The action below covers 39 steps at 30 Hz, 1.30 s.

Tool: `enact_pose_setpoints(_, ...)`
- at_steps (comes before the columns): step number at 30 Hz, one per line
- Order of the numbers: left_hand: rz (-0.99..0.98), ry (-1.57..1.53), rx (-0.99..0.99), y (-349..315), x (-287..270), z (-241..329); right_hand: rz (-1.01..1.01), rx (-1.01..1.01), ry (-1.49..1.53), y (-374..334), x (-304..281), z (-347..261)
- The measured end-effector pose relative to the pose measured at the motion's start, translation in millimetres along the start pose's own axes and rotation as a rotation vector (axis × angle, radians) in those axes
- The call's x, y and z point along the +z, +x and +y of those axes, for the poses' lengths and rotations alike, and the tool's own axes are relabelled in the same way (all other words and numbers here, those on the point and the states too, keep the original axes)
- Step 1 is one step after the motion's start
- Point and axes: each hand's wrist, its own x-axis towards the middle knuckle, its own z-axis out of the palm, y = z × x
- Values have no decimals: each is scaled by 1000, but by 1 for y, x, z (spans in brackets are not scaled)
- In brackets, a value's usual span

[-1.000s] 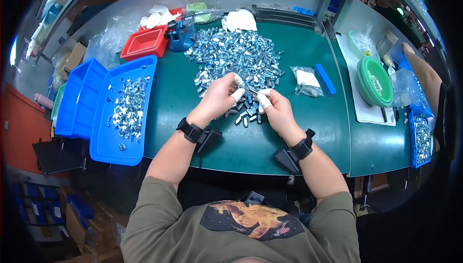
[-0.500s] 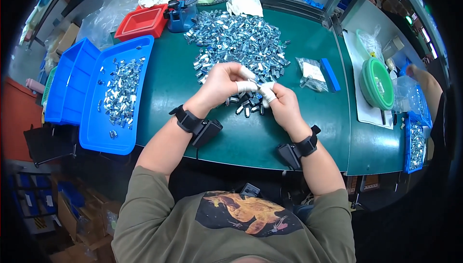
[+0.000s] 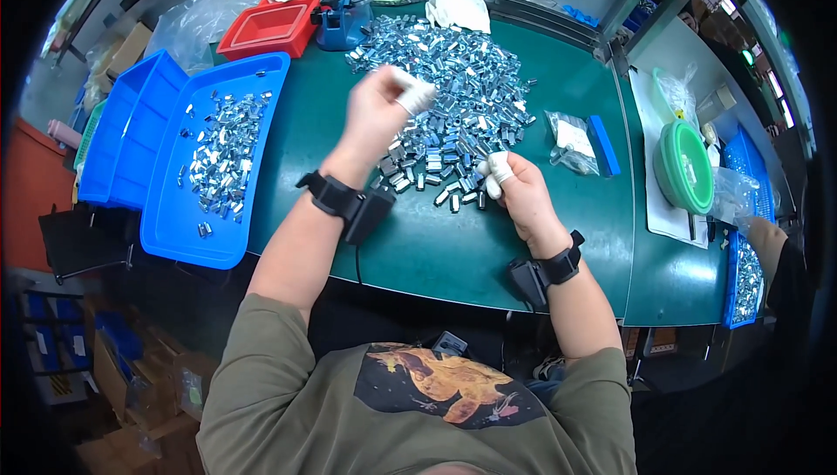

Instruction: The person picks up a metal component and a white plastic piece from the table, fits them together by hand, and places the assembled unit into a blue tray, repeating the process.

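A large pile of small, shiny metal parts, short and block-like, spreads over the green table. Over the pile's left side is my left hand, with white covers on the thumb and a finger. Motion smears those fingertips, so whether they hold a part cannot be made out. My right hand, its fingertips likewise covered in white, is closed in a pinch by the pile's near right edge. Whatever lies between its fingers is hidden. Several loose parts lie just left of it.
At left, a blue tray holds more metal parts beside a deeper blue bin. Red trays and a blue-based device stand behind. A plastic bag, green bowls and another person's hand are at right.
My left hand has parted from my right and moved up and to the left over the pile. My right hand has shifted slightly right and down. The other person's hand at right has come lower.
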Motion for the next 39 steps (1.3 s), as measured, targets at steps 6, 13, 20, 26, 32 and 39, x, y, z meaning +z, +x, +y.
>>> enact_pose_setpoints(6,204,572,-22,12,-26,2,53,-65,-81,5,0,6)
enact_pose_setpoints(13,-32,1094,79,16,-14,-12,46,-69,-101,6,-1,6)
enact_pose_setpoints(20,-65,682,-135,4,-5,0,75,-172,-154,6,-1,12)
enact_pose_setpoints(26,-281,-75,-323,-11,19,4,153,-319,-264,5,-1,7)
enact_pose_setpoints(32,-321,-29,-377,-15,28,1,200,-343,-346,2,0,3)
enact_pose_setpoints(39,-343,-37,-224,-21,32,-3,41,-89,-93,2,-8,-3)
